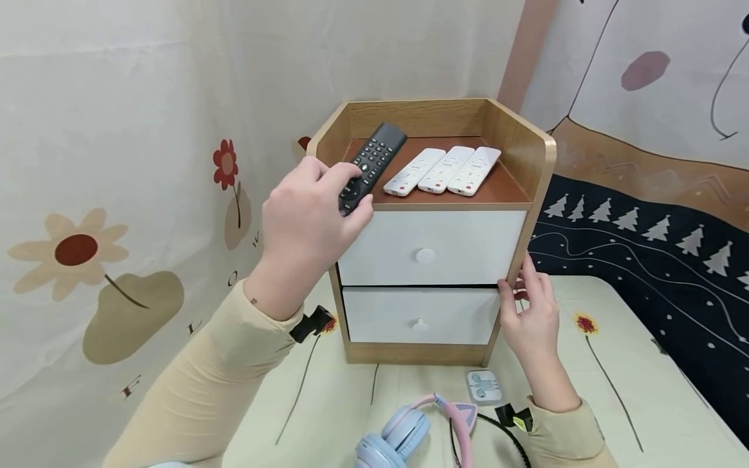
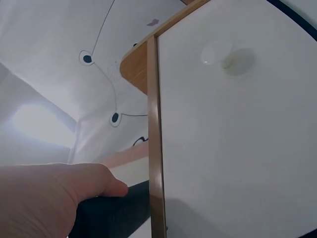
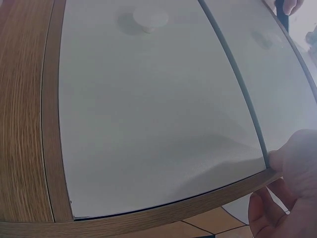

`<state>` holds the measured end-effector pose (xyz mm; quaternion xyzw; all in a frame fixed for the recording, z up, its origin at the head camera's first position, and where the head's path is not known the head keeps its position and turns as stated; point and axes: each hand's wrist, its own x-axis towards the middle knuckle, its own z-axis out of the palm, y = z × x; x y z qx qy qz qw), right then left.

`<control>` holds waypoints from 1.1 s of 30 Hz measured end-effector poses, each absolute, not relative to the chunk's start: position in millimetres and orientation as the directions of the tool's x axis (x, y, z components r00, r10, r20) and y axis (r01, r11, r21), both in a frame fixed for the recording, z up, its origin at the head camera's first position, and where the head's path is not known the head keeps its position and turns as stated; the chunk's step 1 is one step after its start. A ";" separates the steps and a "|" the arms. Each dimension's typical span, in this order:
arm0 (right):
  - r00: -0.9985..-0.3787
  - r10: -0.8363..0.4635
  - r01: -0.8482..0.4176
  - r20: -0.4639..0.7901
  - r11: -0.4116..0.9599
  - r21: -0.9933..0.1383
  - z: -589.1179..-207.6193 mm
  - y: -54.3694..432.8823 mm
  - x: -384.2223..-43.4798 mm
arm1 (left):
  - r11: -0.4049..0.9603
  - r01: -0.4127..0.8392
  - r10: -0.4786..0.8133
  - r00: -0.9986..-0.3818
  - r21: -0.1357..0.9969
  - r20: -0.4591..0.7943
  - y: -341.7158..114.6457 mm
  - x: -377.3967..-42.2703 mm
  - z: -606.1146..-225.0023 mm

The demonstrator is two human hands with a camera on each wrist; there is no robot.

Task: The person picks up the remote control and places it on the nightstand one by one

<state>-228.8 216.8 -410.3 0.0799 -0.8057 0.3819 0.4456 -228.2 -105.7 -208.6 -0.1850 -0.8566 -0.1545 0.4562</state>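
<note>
My left hand [image 1: 307,218] grips a black remote control [image 1: 377,156] by its lower end, tilted over the left side of the cabinet's top tray. To its right, three white remote controls [image 1: 443,170] lie side by side on the brown top shelf. The small wooden cabinet [image 1: 418,354] has two white drawers with round knobs, both pushed in. My right hand [image 1: 531,315] holds the cabinet's right side edge, thumb on the front near the gap between the drawers and fingers behind. In the left wrist view the remote control [image 2: 114,213] shows dark beneath the thumb.
Before the cabinet lie a white earphone case [image 1: 484,387] and blue and pink headphones [image 1: 404,432] with a black cable [image 1: 508,434]. A pale flowered cloth [image 1: 591,390] covers the table. Patterned cloth [image 1: 175,97] hangs at the left and behind.
</note>
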 end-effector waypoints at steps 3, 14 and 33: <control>-0.587 0.211 -0.470 0.782 0.698 -0.541 -411.5 217.2 -229.3 | 0.907 0.408 0.169 -0.583 0.107 0.794 -100.7 -228.8 -209.4; -0.602 0.217 -0.454 0.769 0.699 -0.553 -412.0 215.8 -227.9 | 0.937 0.288 0.107 -0.774 0.196 0.624 -92.8 -234.3 -200.7; -0.584 0.219 -0.447 0.782 0.717 -0.534 -408.6 208.7 -228.3 | 0.911 0.375 0.227 -0.802 0.171 0.553 -91.3 -246.3 -207.8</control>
